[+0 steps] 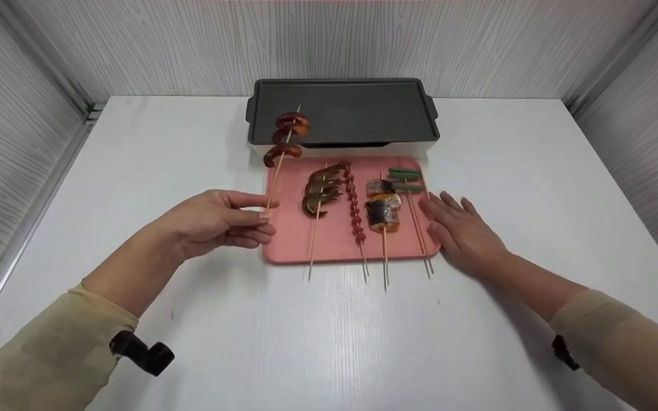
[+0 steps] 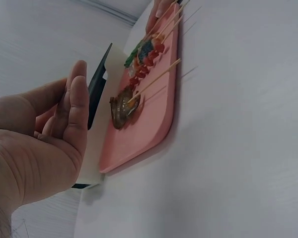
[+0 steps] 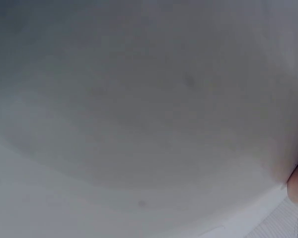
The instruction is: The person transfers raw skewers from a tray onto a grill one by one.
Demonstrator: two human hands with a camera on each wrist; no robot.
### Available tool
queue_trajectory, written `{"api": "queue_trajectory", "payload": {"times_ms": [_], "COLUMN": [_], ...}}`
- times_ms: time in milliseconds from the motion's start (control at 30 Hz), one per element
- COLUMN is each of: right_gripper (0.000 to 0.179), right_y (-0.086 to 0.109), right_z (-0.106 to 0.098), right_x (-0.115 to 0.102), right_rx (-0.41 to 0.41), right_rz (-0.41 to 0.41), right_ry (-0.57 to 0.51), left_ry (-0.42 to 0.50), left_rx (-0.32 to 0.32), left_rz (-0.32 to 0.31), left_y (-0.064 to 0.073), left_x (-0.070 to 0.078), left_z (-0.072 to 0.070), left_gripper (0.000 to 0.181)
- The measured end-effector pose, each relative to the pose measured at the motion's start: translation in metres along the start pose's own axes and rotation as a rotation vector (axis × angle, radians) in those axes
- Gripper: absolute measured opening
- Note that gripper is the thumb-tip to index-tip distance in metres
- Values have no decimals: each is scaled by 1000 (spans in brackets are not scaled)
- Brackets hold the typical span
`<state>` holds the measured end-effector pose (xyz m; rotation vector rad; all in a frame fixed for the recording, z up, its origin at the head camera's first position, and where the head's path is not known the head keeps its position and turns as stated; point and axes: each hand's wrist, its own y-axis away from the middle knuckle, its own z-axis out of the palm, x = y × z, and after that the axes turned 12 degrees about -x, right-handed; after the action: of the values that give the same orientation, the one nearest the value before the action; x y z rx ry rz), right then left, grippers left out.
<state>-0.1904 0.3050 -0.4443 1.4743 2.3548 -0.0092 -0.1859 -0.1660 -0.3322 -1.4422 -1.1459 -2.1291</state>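
Observation:
Between thumb and fingers my left hand (image 1: 215,222) pinches the lower end of a wooden skewer threaded with reddish-brown sausage-like pieces (image 1: 292,123). Those pieces are raised at the front left of the black griddle plate (image 1: 346,111). In the left wrist view the left hand (image 2: 49,124) hides the held skewer. My right hand (image 1: 466,237) lies with its fingers extended against the right edge of the pink tray (image 1: 289,245). On the tray rest a shrimp skewer (image 1: 321,191), a skewer of small red pieces (image 1: 353,200), a fish-chunk skewer (image 1: 383,211) and a green vegetable skewer (image 1: 406,174).
The griddle's white base (image 1: 340,150) stands directly behind the tray on the white table (image 1: 329,331). Skewer ends stick out over the tray's front edge. Grey wood-grain panels (image 1: 329,45) enclose the back and sides. The right wrist view shows mostly blurred table surface.

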Motion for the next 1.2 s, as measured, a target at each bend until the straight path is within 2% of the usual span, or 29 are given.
{"api": "queue_trajectory", "payload": {"times_ms": [233, 467, 633, 867, 1033, 1200], "right_gripper": [59, 59, 59, 59, 59, 58], "right_y": [0, 0, 0, 0, 0, 0], "right_z": [1, 1, 1, 3, 4, 3], "right_x": [1, 1, 2, 2, 2, 1], "right_rx": [13, 15, 15, 20, 17, 25], "right_rz": [-9, -11, -21, -25, -20, -34], "right_ry": [-1, 0, -3, 1, -2, -7], "left_ry": [51, 117, 137, 141, 130, 100], "left_rx": [59, 130, 169, 182, 199, 203], "left_rz": [49, 83, 82, 61, 51, 38], "left_y": [-18, -40, -56, -72, -78, -78], "left_x": [20, 31, 32, 30, 29, 27], "left_z": [-18, -34, -41, -46, -46, -48], "left_gripper": [49, 42, 40, 45, 49, 49]}}
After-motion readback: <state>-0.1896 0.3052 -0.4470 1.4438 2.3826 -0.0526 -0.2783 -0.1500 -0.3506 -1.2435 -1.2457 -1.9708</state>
